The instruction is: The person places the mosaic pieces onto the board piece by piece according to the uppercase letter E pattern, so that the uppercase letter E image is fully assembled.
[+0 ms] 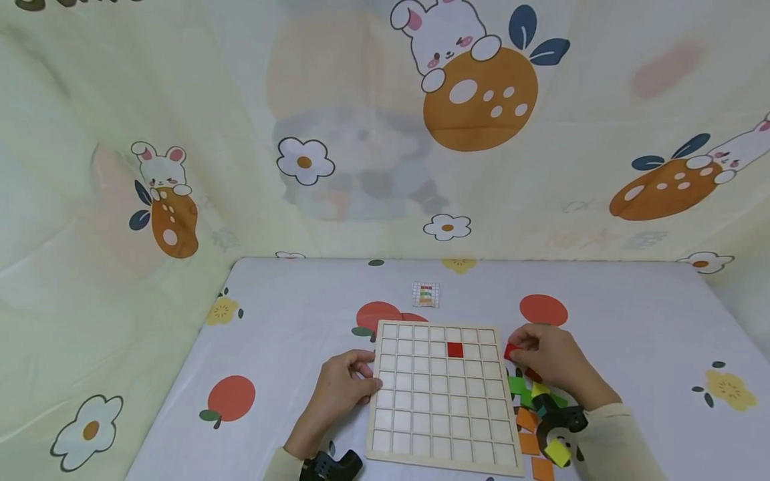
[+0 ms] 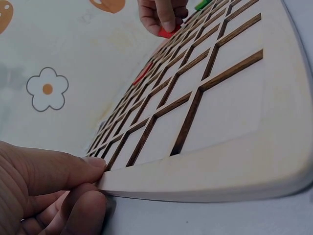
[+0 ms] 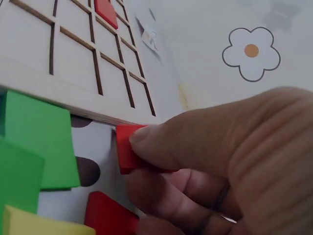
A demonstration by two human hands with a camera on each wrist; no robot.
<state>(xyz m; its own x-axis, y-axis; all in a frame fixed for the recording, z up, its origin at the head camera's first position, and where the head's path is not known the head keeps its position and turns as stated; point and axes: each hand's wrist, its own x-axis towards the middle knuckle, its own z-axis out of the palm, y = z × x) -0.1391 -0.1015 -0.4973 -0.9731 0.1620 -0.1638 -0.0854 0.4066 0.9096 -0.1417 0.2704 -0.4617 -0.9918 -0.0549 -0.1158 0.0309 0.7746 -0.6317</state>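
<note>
L hand (image 1: 338,387) w/ board (image 1: 441,385) edge gripped, R hand (image 1: 556,357) w/ red tile (image 3: 125,159) pinched, partly thumb-hidden

One grid board (image 1: 440,403) is shown bearing one red tile (image 1: 455,350). Right of the board are counted two red tiles (image 1: 510,351), two yellow tiles (image 1: 557,453), at least two green tiles (image 1: 516,385) and at least three orange tiles (image 1: 529,443); beyond it, one card (image 1: 426,294).

fingers (image 3: 164,193) pinch red tile (image 3: 126,155) | grid board (image 3: 49,84) just beside | two green tiles (image 3: 41,142) near
</note>
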